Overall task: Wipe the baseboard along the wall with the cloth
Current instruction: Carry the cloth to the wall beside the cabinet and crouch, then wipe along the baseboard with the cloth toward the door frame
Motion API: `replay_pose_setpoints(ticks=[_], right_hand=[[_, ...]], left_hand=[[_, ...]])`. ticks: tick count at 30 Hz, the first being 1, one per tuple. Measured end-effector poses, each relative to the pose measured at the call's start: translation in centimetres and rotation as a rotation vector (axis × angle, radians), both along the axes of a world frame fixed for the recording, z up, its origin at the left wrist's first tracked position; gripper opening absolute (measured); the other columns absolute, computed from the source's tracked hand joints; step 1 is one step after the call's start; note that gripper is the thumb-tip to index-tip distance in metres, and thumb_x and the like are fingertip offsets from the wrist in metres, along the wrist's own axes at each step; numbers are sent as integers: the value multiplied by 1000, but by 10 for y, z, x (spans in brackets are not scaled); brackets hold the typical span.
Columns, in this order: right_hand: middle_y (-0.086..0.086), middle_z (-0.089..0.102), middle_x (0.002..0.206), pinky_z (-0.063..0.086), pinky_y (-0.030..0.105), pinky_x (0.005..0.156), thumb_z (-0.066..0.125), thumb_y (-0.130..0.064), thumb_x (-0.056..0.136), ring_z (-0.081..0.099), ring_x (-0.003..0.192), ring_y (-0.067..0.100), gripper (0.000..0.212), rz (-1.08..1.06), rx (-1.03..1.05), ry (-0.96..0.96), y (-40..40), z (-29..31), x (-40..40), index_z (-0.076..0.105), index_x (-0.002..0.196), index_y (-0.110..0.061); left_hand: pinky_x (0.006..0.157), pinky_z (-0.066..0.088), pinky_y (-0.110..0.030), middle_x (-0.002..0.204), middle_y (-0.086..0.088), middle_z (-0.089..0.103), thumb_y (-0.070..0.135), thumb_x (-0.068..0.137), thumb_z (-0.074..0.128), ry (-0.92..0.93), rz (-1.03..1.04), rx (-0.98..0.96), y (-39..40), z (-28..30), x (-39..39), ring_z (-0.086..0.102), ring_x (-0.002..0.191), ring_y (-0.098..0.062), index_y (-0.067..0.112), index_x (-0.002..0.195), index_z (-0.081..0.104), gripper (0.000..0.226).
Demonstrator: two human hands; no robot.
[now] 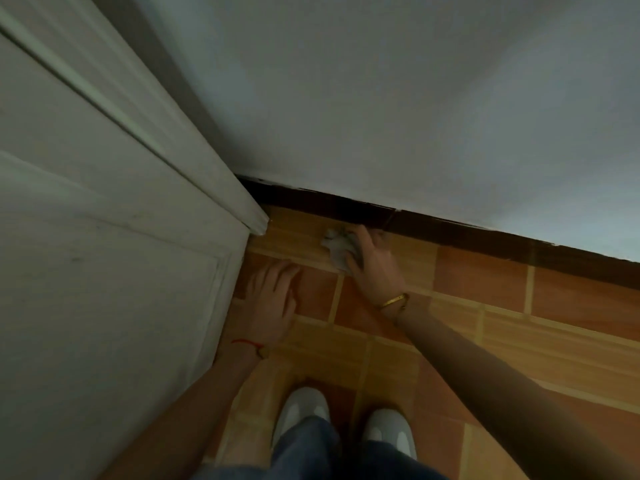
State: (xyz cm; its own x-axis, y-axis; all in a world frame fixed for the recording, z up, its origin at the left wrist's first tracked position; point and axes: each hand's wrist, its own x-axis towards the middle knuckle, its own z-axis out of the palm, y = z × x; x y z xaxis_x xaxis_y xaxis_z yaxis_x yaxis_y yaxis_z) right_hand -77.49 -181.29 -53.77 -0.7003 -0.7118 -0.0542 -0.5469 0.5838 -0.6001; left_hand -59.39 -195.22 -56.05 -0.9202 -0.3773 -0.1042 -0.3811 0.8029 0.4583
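Head view: two hands (273, 299), one cloth (337, 249).

Bare forearms; a red string (246, 344) circles the left wrist, a gold bangle (393, 301) the right. Blue jeans (304, 452), white shoes (304, 407).

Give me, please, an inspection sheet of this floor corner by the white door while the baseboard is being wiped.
Surface: tiled floor in orange and tan squares.
Job's things: pale cloth bunched on the floor at the foot of the dark baseboard.
Clutter: nothing seen.
Grippers: right hand holds the cloth beside the baseboard; left hand flat on the floor, fingers straight.
Cables: nothing seen.
Surroundings: white panelled door on the left, pale wall above the baseboard, white shoes and jeans at the bottom; gold bracelet on the right wrist, red string on the left.
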Motion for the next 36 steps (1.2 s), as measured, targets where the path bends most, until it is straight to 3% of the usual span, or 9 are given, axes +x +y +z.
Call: replay_pose_setpoints(ticks=[2,5,10,14,19,30,36], right_hand=[[12,50,123,49,43,85,58,-22,89,45,111,31,41,12,18,73,-1,-11,0,45,127,-19],[12,45,133,44,38,94,62,-24,88,39,121,32,40,61,30,192,5,-20,1,49,125,-15],[12,51,129,47,40,93,65,-20,88,45,114,31,39,147,7,251,9,-34,6,56,125,-14],[15,56,124,50,41,88,60,-18,89,51,109,32,33,178,-20,300,-17,-44,12,60,121,-12],[18,60,111,53,42,83,71,-7,80,57,98,37,33,237,-66,293,-75,-48,27,64,112,-7],[17,54,118,48,40,84,61,-19,89,51,104,34,27,5,-15,280,-45,-47,12,62,113,-8],[21,57,113,53,43,77,62,-15,86,54,100,37,23,184,-38,300,-110,-51,30,64,107,-5]], left_hand=[[106,42,-49,141,-12,52,19,92,41,15,26,-9,0,-15,4,46,127,-28,12,140,51,50],[107,42,-54,143,-13,49,19,92,42,44,70,-15,-2,-33,9,44,130,-30,14,142,47,50],[109,37,-62,145,-14,48,18,95,41,78,95,-55,1,-53,18,44,132,-34,13,143,46,49],[113,32,-60,146,-15,47,19,96,39,111,110,-74,3,-58,18,44,134,-35,11,143,46,48],[115,32,-56,145,-15,48,19,95,42,140,91,-132,2,-57,20,44,133,-33,9,142,50,49],[117,30,-54,144,-13,51,18,92,46,231,123,-135,3,-61,18,43,135,-30,12,138,54,47],[118,28,-52,144,-11,49,18,91,46,253,140,-138,4,-63,16,42,135,-28,13,141,51,50]])
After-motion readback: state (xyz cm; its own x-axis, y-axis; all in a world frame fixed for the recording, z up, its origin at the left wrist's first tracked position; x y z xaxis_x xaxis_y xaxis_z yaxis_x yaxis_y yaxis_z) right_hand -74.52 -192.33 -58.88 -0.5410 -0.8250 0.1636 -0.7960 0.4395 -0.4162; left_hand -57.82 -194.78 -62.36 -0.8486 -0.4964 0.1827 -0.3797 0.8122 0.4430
